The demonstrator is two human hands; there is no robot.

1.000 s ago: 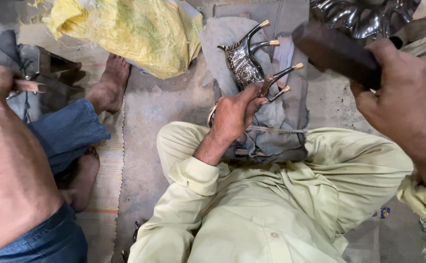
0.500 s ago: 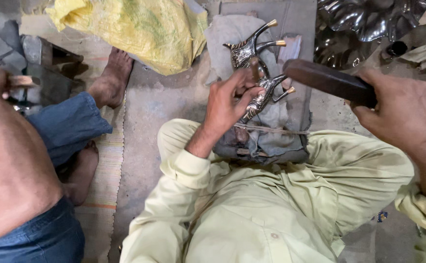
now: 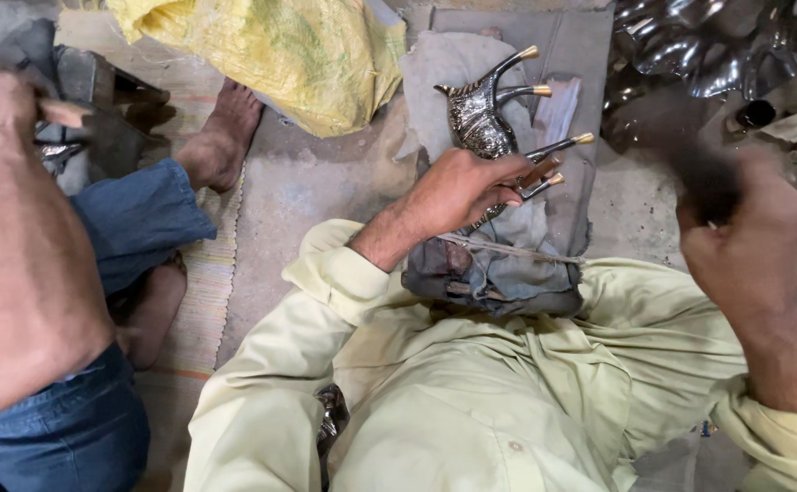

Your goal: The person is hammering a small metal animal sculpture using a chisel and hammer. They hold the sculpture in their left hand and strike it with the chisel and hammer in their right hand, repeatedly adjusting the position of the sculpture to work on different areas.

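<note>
Floor-level workshop, grey cloth pad (image 3: pixel 508 264) as a bench. Left hand (image 3: pixel 467 187) pins the ornate metal figurine (image 3: pixel 480 118) down on it for steadiness; right hand (image 3: pixel 749 241) is clenched around a blurred hammer (image 3: pixel 690 164). Co-worker's arm (image 3: pixel 25 237) alongside.

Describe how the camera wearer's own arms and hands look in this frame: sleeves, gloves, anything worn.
Both hands are bare, with no gloves and no visible rings or watch. The left hand comes out of a loose pale yellow-green sleeve with a broad cuff pushed partway up the forearm. The right hand is motion-blurred; its forearm is bare down to a matching pale sleeve bunched near the elbow.
</note>
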